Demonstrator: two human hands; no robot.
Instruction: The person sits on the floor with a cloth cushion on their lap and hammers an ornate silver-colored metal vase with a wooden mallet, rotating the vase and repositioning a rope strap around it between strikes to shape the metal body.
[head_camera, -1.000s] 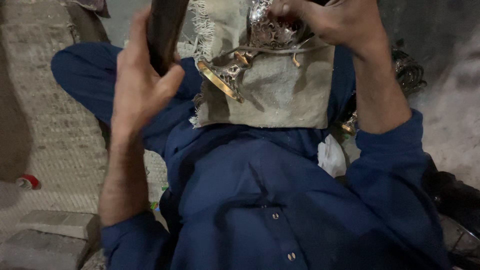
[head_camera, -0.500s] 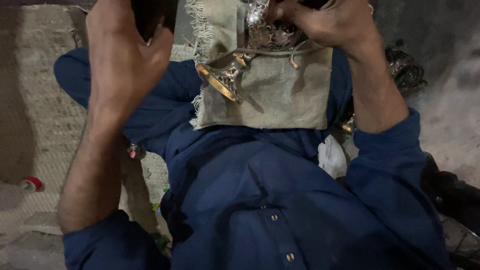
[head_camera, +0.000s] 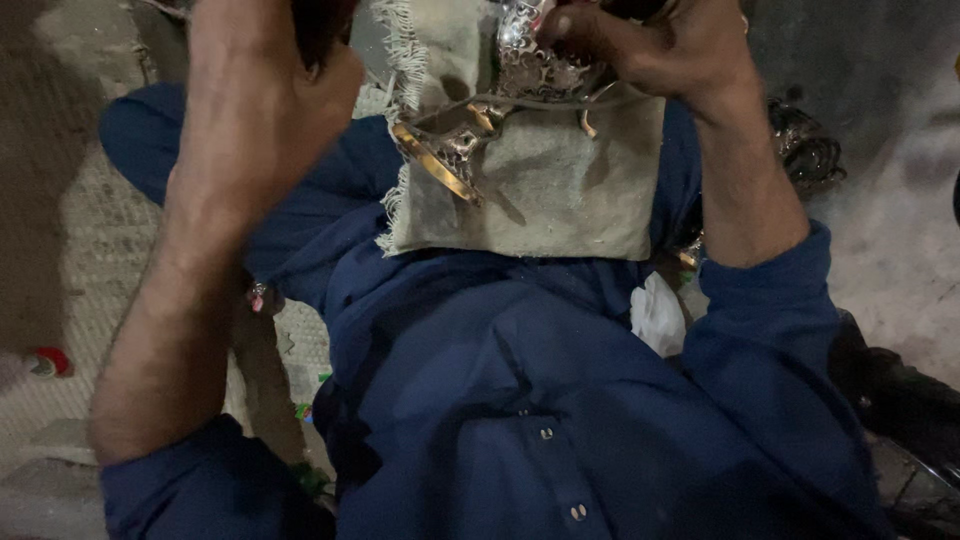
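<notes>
R hand (head_camera: 660, 50) gripping ornate silver vessel (head_camera: 530, 70), contents hidden

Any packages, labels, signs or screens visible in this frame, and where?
No label, sign or screen shows.
Possible package: small red and white item on the floor at the left edge, too blurred to identify.
White crumpled wrapper or cloth beside the right sleeve; which one, I cannot tell.

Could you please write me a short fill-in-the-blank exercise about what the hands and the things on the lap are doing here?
1. The right hand grips an ornate ____-coloured metal vessel.
2. The vessel rests over a frayed beige ____ on the lap.
3. The person's shirt is dark ____.
4. The left hand is raised, closed on a dark ____.

Missing words: silver; cloth; blue; object
</notes>
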